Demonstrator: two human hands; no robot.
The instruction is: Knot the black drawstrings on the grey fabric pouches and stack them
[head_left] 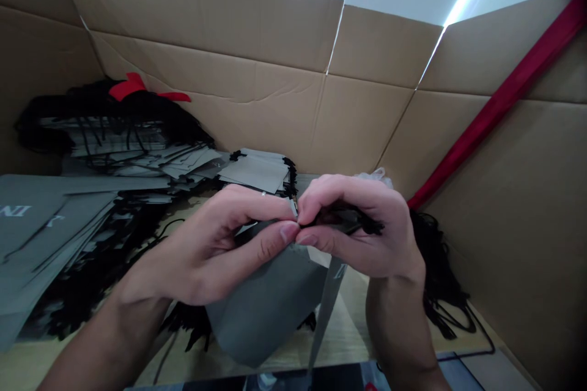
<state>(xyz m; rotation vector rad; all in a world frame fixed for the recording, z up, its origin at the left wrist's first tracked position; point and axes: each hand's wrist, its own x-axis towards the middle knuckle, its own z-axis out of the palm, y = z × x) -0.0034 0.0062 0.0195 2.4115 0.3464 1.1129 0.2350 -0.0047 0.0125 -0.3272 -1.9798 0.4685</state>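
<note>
My left hand (215,250) and my right hand (367,226) meet at the centre, thumbs and forefingers pinched tip to tip. Below them hangs a grey paper bag (266,305), its upper edge at the fingers of my left hand. A narrower grey panel with white lettering (328,299) drops beneath my right hand. Black cord (369,224) lies inside the curl of my right hand, its frayed-looking end showing by the palm. The exact spot where the cord meets the bag is hidden behind the fingertips.
Grey bags with black cords lie in a large pile (27,207) at left, a heap (123,140) behind it and a small stack (257,171) at the centre. Loose black cords (438,275) lie right. Cardboard walls (220,30) enclose the table; a red strap (504,97) slants across.
</note>
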